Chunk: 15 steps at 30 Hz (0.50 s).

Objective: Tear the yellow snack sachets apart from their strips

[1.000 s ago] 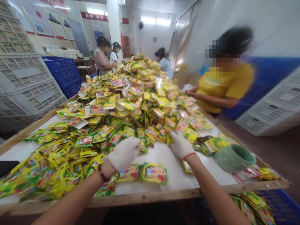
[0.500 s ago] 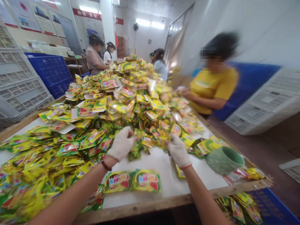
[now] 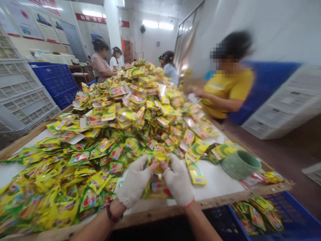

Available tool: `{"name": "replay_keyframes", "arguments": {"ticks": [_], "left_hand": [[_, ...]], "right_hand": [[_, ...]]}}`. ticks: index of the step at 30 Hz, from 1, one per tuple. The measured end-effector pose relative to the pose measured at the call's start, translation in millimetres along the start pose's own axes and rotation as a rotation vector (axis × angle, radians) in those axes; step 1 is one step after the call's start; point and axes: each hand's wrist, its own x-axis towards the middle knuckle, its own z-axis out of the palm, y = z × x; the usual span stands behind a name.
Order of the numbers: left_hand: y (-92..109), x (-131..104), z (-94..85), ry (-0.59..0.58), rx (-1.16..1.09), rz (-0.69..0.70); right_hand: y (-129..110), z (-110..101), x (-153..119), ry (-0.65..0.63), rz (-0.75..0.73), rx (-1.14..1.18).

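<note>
Both my hands wear white gloves with bare fingertips and meet over the near part of the table. Between the thumbs and fingers of my left hand (image 3: 136, 180) and my right hand (image 3: 178, 180) is a small yellow packet (image 3: 159, 159), slightly blurred. Below the hands, partly hidden by them, printed packets (image 3: 160, 188) lie on the white tabletop. A flat yellow box (image 3: 197, 172) rests just right of my right hand. Loose green and yellow packets (image 3: 91, 199) spread out left of my left hand.
A large heap of yellow boxes and packets (image 3: 122, 117) rises ahead. A green mug-like container (image 3: 239, 165) stands at the right, near the wooden table edge (image 3: 271, 189). Below is a blue crate (image 3: 296, 214) holding packets. A person in yellow (image 3: 223, 90) works at the right side.
My hands have drawn together and towards me, now meeting at one packet. They now cover part of the packets lying in front. The flat box at the right has come into fuller view.
</note>
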Motion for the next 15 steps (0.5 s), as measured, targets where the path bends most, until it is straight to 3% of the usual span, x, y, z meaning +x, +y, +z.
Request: {"name": "replay_keyframes", "arguments": {"ticks": [4, 7, 9, 12, 15], "left_hand": [[0, 3, 4.8, -0.107, 0.147, -0.007], [5, 7, 14.7, -0.118, 0.447, 0.034], [10, 9, 21.0, -0.123, 0.548, 0.072], [14, 14, 27.2, -0.121, 0.575, 0.111], [12, 20, 31.7, -0.121, 0.595, 0.133]], "right_hand": [[1, -17, -4, -0.073, -0.088, 0.084], [6, -41, -3, -0.148, 0.0, 0.156], [17, -64, 2, -0.046, 0.09, 0.148], [41, -101, 20, 0.231, 0.165, 0.053], [63, -123, 42, 0.257, 0.185, 0.021]]}}
